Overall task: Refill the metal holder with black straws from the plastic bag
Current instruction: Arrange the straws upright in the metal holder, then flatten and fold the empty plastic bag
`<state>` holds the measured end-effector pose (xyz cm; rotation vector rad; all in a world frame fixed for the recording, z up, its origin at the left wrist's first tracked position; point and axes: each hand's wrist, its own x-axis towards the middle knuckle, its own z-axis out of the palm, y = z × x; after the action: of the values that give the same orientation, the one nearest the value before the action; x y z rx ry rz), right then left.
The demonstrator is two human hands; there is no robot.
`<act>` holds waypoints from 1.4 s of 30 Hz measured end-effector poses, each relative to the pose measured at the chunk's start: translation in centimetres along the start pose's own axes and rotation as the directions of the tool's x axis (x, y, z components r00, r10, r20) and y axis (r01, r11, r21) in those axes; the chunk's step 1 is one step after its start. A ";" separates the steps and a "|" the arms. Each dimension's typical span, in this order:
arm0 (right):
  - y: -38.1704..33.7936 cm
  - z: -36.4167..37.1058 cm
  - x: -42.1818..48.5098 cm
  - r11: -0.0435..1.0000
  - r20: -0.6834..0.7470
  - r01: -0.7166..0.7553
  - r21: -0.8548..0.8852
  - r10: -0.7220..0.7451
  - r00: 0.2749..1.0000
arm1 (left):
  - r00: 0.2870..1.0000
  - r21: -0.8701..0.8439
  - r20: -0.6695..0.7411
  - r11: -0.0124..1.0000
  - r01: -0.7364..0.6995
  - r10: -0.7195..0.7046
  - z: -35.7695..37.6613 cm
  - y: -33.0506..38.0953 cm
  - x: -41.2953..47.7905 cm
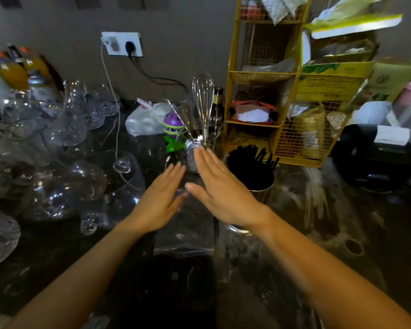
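A round metal holder (pixel 262 189) stands on the dark counter right of centre, packed with black straws (pixel 249 160) that stick up from it. A clear plastic bag (pixel 184 236) lies flat on the counter in front of me, and it looks empty. My left hand (pixel 160 198) and my right hand (pixel 220 186) hover flat over the far end of the bag, fingers straight and together, palms down, holding nothing. The right hand covers part of the holder's left side.
Several clear glasses (pixel 57 167) crowd the counter's left side. A jar of utensils with a whisk (pixel 203 108) and a purple toy (pixel 172 125) stand behind the hands. A yellow wire rack (pixel 271 103) rises at the back right; a black device (pixel 375 155) sits further right.
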<state>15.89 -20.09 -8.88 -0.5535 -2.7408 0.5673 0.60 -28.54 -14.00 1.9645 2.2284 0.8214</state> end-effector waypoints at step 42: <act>7.8 12.2 -4.0 0.729 0.238 -0.413 0.545 0.338 0.911 | 0.803 -0.486 0.271 0.644 0.591 -0.531 4.6 -5.1 -7.9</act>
<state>17.61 -19.10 -23.77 -0.9320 -2.3481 1.5288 -0.80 -34.54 -22.43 0.9368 2.0249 1.0614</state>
